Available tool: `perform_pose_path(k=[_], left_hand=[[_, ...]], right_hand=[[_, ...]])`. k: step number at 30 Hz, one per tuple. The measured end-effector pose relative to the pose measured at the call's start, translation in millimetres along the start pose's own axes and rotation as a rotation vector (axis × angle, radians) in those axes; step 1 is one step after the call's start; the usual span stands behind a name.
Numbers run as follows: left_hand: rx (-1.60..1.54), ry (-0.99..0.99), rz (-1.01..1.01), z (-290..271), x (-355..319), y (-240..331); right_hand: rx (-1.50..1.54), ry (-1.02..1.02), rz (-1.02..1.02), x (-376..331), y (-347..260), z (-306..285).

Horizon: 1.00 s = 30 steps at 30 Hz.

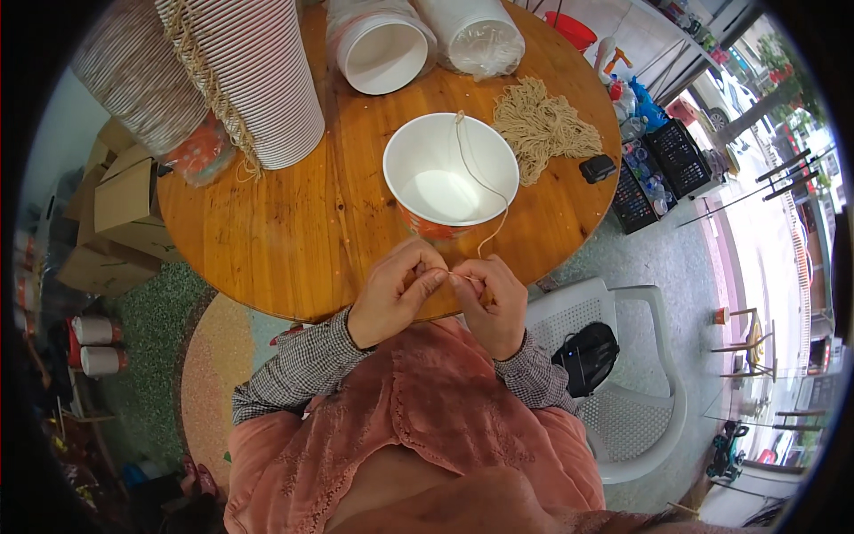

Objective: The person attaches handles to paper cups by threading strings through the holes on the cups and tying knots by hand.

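Note:
My left hand [402,289] and my right hand [488,301] meet at the table's near edge. Both pinch a thin beige cord [495,233] between thumb and fingertips. From my right hand the cord rises over the rim of a white paper bucket [400,206] and on to its far rim. This bucket stands upright just beyond my hands, with red print low on its outside. A tangled heap of the same cord [544,126] lies to its right. Whether the cord has a knot between my fingers is too small to tell.
Tall stacks of nested paper buckets [283,93] stand at the table's left, cords hanging along one. Two wrapped buckets [384,55] lie at the back. A small black object [597,168] sits near the right edge. A white plastic chair [633,427] holds a black bag [588,358].

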<state>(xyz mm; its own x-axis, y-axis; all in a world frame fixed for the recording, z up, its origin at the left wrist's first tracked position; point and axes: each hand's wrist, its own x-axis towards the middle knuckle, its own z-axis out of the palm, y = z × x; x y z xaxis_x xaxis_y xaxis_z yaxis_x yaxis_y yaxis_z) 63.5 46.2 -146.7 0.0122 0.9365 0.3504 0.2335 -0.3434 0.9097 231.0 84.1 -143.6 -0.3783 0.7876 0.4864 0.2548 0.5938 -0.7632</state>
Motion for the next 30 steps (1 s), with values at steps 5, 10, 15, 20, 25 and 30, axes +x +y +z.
perform_pose_path(k=[5, 10, 15, 20, 25, 30], left_hand=[[0.199, -0.014, 0.21, 7, 5, 0], [0.364, -0.005, 0.322, 12, 11, -4], [0.44, -0.016, 0.404, 8, 18, -7], [0.641, 0.112, 0.423, -5, 37, 12], [0.794, 0.016, 0.367, -31, 47, -17], [0.312, 0.124, 0.117, -54, 60, 4]], right_hand=[[0.033, -0.012, 0.018, -9, 12, -10], [0.203, 0.0, 0.206, -11, 19, -9], [0.508, -0.155, 0.422, -8, 31, -15], [0.497, 0.052, 0.383, 1, 46, -18], [0.268, 0.173, 0.138, 15, 52, -12], [0.24, 0.154, -0.125, 39, 34, 8]])
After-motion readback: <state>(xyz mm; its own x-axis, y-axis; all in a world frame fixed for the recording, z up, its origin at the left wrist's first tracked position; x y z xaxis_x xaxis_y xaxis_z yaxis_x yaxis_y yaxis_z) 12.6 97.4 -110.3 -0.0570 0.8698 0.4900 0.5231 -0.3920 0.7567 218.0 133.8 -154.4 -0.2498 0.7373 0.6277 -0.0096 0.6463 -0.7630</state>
